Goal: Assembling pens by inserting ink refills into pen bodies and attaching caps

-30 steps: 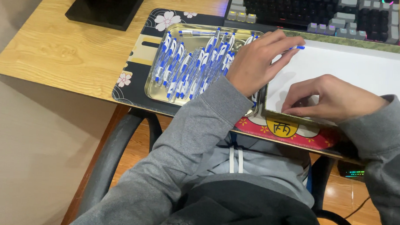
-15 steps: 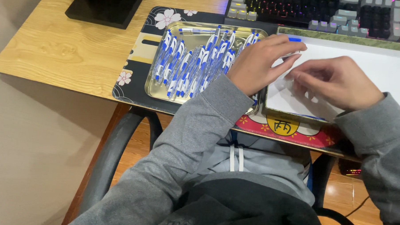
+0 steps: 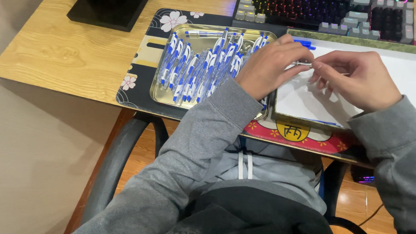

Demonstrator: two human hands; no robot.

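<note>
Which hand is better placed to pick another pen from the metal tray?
Probably the left hand: it sits right at the metal tray of blue pens. The right hand hovers over the white tray, farther away.

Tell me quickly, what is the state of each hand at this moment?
Left hand: closed on a slim blue and white plastic pen.
Right hand: fingertips pinch the pen's thin silver tip; whether it grips firmly cannot be told.

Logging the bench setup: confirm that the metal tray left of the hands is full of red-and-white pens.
Not quite. The head view shows the pens in the metal tray are blue and white, not red. The tray does lie left of both hands, the left hand and right hand.
</note>
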